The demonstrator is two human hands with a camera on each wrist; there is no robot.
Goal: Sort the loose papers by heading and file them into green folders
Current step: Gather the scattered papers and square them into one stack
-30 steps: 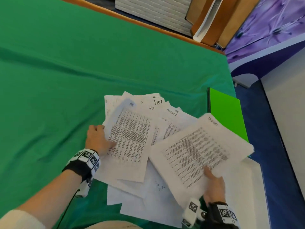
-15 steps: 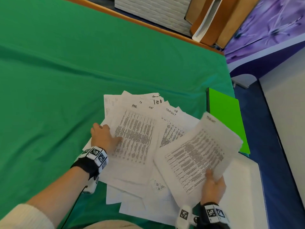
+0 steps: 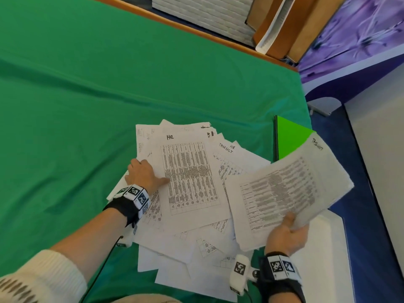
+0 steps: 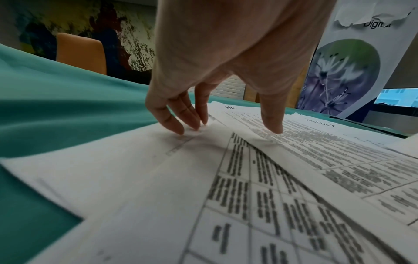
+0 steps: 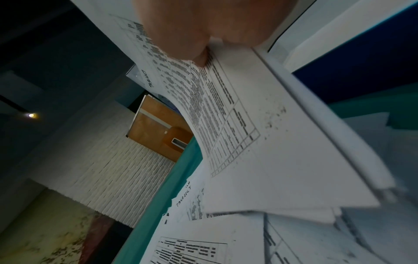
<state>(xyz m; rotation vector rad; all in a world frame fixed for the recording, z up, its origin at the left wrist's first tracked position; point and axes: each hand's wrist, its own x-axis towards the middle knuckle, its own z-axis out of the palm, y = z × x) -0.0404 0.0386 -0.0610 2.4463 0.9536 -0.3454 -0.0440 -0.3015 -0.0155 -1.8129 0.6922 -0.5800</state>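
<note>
A loose pile of printed papers (image 3: 196, 243) lies fanned on the green cloth. On top is a sheet headed "HR" (image 3: 190, 178). My left hand (image 3: 148, 173) pinches its left edge, thumb (image 4: 272, 123) on top and fingers (image 4: 181, 121) at the edge against the paper below. My right hand (image 3: 286, 234) holds a thin bundle of sheets headed "Tasklist" (image 3: 288, 189) by the near edge, thumb on top, raised and tilted over the pile's right side. Its far corner overlaps the bright green folder (image 3: 288, 138), which lies shut at the right.
A white board (image 3: 323, 259) lies under my right hand near the table's right edge. The green cloth (image 3: 87, 106) spreads far to the left and back. Beyond the right edge is blue floor (image 3: 360, 171). Wooden panels (image 3: 284, 29) stand past the far edge.
My right hand has swung the Tasklist bundle rightward, so that it now covers part of the green folder. The HR sheet, curled before, now lies flat; my left hand shifted slightly with it.
</note>
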